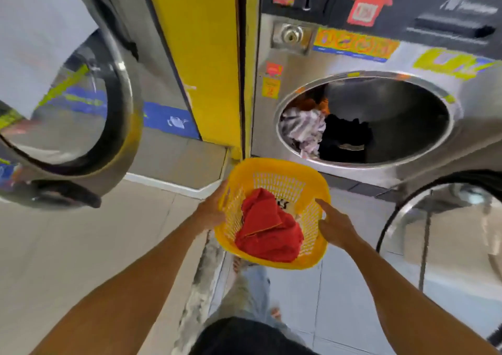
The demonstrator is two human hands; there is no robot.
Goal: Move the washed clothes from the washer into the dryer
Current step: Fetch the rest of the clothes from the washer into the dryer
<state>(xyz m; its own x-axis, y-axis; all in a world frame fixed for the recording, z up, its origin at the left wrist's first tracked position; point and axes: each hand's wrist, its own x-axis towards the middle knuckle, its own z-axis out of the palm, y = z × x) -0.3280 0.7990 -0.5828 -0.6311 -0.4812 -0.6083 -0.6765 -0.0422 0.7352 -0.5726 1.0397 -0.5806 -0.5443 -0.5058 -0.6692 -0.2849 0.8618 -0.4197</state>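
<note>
— Currently, what do I hold?
— Left hand [210,213] and right hand [335,228] grip the basket [274,168] rims; red cloth [269,232] lies between my fingers.
— Advice?
— Raise it level to the drum [364,119] just beyond my fingertips, then tip.

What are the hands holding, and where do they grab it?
Both hands hold the yellow laundry basket by its rim: the left hand on the left side, the right hand on the right side. Red clothes lie inside it.
</note>
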